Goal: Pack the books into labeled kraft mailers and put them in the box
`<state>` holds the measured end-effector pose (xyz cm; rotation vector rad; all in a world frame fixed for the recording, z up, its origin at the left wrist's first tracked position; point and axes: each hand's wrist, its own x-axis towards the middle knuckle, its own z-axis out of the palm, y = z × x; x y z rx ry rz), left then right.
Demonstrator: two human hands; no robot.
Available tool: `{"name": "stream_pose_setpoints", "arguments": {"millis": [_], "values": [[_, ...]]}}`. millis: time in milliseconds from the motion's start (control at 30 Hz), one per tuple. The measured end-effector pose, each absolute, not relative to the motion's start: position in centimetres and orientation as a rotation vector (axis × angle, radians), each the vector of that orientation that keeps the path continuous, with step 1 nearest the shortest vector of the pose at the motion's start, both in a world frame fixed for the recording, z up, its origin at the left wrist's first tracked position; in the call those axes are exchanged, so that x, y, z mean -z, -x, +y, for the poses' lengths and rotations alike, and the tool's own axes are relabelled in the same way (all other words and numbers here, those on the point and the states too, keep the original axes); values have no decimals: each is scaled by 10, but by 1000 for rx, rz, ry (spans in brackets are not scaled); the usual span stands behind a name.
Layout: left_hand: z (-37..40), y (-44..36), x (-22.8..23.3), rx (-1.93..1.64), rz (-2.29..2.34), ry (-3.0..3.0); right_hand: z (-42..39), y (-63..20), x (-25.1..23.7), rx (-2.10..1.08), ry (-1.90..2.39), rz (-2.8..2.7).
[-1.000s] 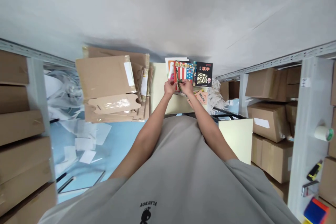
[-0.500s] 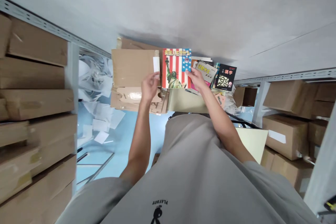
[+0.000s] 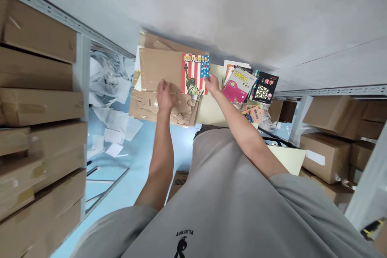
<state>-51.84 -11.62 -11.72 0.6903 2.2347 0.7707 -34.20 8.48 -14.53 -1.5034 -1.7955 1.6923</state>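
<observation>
A book with a red-and-white striped cover, a starry blue strip and a statue (image 3: 195, 74) is pinched at its right edge by my right hand (image 3: 212, 84). It lies over the right part of a flat brown cardboard sheet (image 3: 160, 64). My left hand (image 3: 165, 96) is at the near edge of that sheet, with its fingers curled down onto it and the fingertips partly hidden. More flattened cardboard (image 3: 143, 105) is stacked below the sheet. Right of my right hand, a grey-and-pink book (image 3: 238, 86) lies on other books, beside a black crossword book (image 3: 265, 88).
The pale yellow tabletop (image 3: 210, 111) shows between cardboard and books. An orange booklet (image 3: 255, 113) sits at its near right. White paper scraps (image 3: 113, 137) cover the blue floor at left. Shelves of cardboard boxes (image 3: 45, 109) flank both sides, and a wall (image 3: 211, 8) stands ahead.
The striped book has moved left, over the cardboard sheet. My left hand has shifted slightly left onto the cardboard. The sheet now extends farther right, and a white paper shows at its left edge.
</observation>
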Motion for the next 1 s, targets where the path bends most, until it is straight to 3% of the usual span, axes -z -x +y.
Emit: {"name": "stream_pose_setpoints", "arguments": {"millis": [200, 367, 700, 800, 1000], "values": [[-101, 475, 100, -607, 2354, -739, 111, 303, 138, -1567, 1444, -1732], [-94, 448, 72, -621, 2373, -680, 131, 261, 99, -1454, 1273, -1786], [-130, 482, -4, -534, 2738, -301, 129, 265, 15, -1400, 1145, -1874], [-139, 487, -27, -736, 2818, -367, 132, 269, -1, -1400, 1036, -1879], [-145, 466, -79, -1631, 2550, -371, 141, 268, -69, -1308, 804, -1925]]}}
